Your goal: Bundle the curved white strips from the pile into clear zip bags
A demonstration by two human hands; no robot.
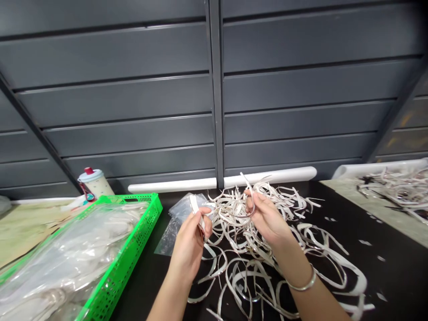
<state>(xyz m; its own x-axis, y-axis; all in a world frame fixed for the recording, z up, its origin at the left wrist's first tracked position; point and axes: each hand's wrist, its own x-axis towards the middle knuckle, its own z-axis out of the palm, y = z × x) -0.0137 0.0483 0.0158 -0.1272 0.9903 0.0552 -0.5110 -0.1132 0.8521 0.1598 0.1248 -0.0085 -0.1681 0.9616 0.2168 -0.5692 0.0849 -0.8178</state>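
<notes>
A loose heap of curled white strips [230, 223] covers the middle of the black table top [394, 272], with thin shiny edges along the bands. Above the heap, my left hand [190, 238] pinches a short white strip [195, 214] between thumb and fingers. Its lower end disappears into my grip. My right hand [267, 218] holds a narrow strip bent into a loop [250, 206], and its pointed end sticks up past my fingertips. A thin silver bangle [301, 281] circles my right wrist. Strips under my hands are partly hidden.
To the left, a green plastic crate [140, 236] holds a bulging transparent bag [63, 263]. A small plastic bag [177, 227] lies beside my left hand. Behind are a red-capped bottle [95, 183], a white tube [267, 177], and grey slatted panels [117, 107]. More strips [394, 191] lie at right.
</notes>
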